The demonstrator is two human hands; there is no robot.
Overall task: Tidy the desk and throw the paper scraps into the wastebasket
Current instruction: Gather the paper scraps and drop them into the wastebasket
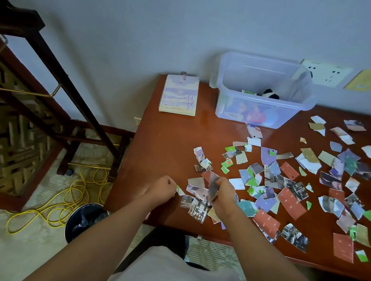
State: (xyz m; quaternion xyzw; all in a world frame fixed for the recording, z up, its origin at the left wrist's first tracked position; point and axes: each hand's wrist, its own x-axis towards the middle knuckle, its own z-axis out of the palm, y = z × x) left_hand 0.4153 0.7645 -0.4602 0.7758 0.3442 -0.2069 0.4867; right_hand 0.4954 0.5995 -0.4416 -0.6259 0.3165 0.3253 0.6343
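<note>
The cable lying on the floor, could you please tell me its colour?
Yellow; the cable, coiled left of the wastebasket, shows best in the head view.

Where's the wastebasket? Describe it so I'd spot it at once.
Find the red-brown desk, then its near left corner. On the floor there, beside a yellow cable, stands the wastebasket: round, dark and lined, unlike the clear box up on the desk.

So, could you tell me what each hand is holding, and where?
The left hand pinches a small white-and-green scrap by its left edge; the right hand grips a bunch of scraps around the middle.
</note>
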